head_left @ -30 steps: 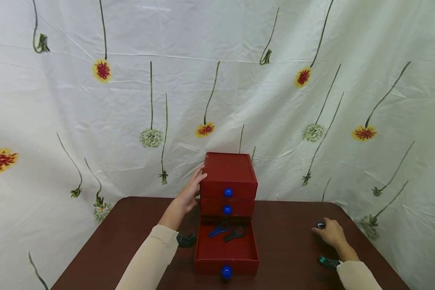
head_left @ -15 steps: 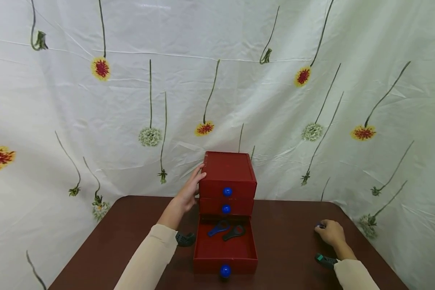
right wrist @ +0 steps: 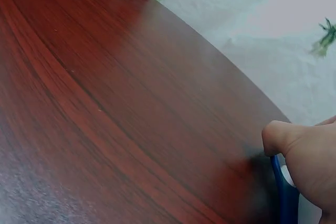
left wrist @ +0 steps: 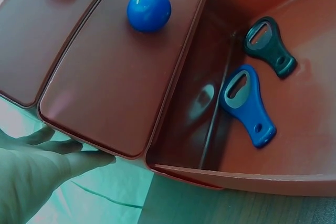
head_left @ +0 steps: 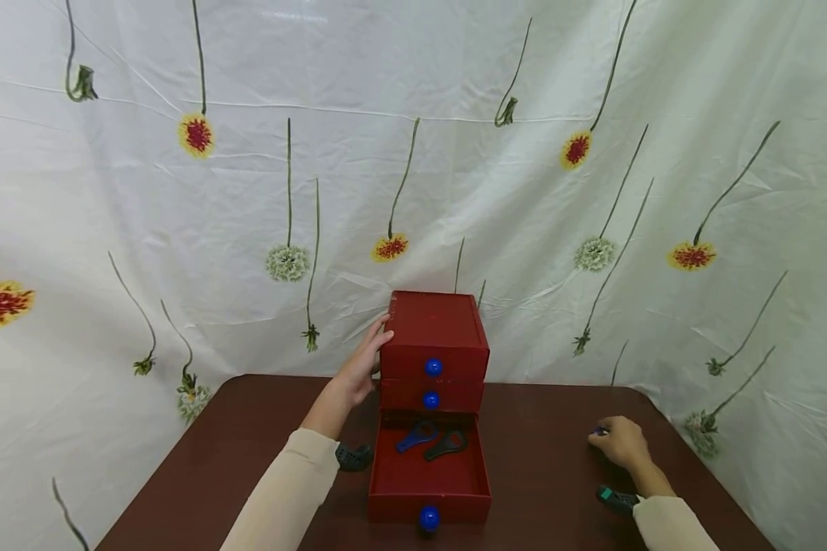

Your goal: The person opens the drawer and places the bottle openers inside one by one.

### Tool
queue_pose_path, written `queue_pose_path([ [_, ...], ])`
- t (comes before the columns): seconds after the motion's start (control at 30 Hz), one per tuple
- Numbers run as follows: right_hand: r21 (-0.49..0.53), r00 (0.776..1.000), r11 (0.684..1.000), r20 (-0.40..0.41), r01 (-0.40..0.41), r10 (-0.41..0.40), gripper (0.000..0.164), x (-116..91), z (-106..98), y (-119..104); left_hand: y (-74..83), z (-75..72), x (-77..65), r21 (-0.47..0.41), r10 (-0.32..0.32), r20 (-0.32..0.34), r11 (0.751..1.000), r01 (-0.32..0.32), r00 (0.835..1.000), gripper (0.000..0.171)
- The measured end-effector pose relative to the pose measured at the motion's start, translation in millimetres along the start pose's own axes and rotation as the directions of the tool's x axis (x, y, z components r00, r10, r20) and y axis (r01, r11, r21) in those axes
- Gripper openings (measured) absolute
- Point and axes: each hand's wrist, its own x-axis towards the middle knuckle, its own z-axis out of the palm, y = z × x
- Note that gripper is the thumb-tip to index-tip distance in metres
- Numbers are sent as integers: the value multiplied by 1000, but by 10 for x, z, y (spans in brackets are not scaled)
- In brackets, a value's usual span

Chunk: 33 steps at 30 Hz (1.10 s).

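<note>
My left hand (head_left: 354,375) rests with extended fingers against the left side of a red drawer box (head_left: 434,317). Its bottom drawer (head_left: 430,506) is pulled out. Inside lie a blue bottle opener (left wrist: 254,115) and a dark green bottle opener (left wrist: 275,55), side by side. Over on the right part of the table, my right hand (head_left: 623,442) pinches a blue object with a white part (right wrist: 286,198) between thumb and fingers. The hand covers most of it, so I cannot tell its kind. It is low over the tabletop.
The two upper drawers are closed, each with a round blue knob (head_left: 433,367). A dark brown table (head_left: 537,451) carries the box. Behind it hangs a white cloth (head_left: 510,207) printed with flowers.
My right hand has closed its fingers round the blue object and moved slightly left with it. The left hand, the box and the openers have stayed in place.
</note>
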Motion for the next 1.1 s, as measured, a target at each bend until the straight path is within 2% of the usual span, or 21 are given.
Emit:
queue_pose_path([
  [0.3, -21, 994, 994, -27, 107, -108, 36, 84, 29, -224, -13, 0, 0, 4, -6, 1, 1000, 6, 1000, 62],
  [0.5, 6, 986, 986, -30, 164, -164, 31, 121, 38, -385, 15, 12, -1, 3, -4, 1, 1000, 4, 1000, 61],
  [0.73, 34, 967, 967, -38, 252, -251, 33, 153, 35, -603, 20, 35, -1, -6, 0, -18, 1000, 0, 1000, 59],
  [0.87, 17, 950, 951, -48, 309, -308, 34, 158, 33, -748, 17, 45, 2, -15, 10, -27, 1000, -11, 1000, 60],
  [1.1, 0, 932, 934, -59, 358, -358, 33, 132, 17, -966, 3, 39, 7, -19, 10, -25, 1000, -11, 1000, 59],
])
